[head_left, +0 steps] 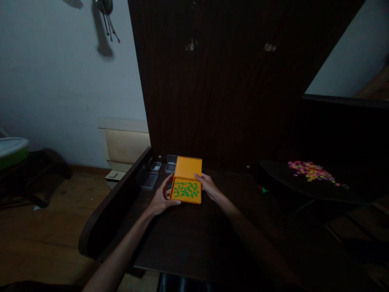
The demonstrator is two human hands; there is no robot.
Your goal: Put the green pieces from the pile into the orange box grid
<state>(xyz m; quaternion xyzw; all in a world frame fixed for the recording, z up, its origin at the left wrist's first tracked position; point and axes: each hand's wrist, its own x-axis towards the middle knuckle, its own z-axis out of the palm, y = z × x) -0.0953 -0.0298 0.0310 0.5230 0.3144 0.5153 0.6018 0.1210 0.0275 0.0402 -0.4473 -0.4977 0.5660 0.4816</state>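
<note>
An orange hinged box (186, 180) lies open on the dark wooden table (194, 239), its lid tilted back. Its lower half holds several small green pieces (186, 190). My left hand (161, 199) grips the box's left front corner, thumb along the front edge. On the opposite side, my right hand (209, 186) holds the right edge, fingers curled against the hinge area. Both forearms reach in from the bottom of the view.
Three small clear trays (149, 180) sit at the table's back left. A pile of pink and yellow pieces (311, 170) lies on a dark round surface to the right. A tall dark wooden panel (227, 81) stands behind the table. The wooden floor lies to the left.
</note>
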